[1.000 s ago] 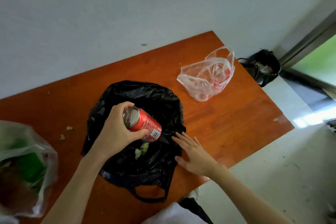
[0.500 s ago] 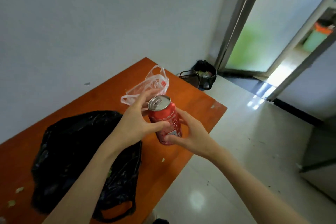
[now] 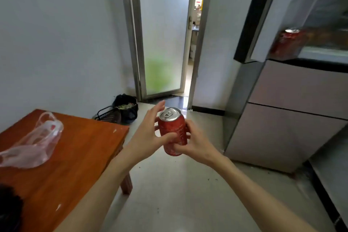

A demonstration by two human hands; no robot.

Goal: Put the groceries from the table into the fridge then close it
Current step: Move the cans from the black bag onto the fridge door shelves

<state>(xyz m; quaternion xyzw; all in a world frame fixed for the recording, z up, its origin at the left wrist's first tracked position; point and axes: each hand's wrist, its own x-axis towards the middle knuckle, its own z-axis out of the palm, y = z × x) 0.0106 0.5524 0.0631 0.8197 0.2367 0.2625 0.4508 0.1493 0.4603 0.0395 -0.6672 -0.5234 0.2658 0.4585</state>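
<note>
Since half a second ago the can [image 3: 173,132] is being carried off the table [image 3: 79,149], now at 8 o'clock, gripped upright by both the left hand [image 3: 148,133] and right hand [image 3: 195,142]; fridge [image 3: 293,111] at 2 o'clock.

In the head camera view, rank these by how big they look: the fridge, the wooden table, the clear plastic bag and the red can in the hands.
Largest to smallest, as they look:
1. fridge
2. wooden table, cut off by the frame, so unsure against the fridge
3. clear plastic bag
4. red can, enlarged by nearness to the camera
</note>
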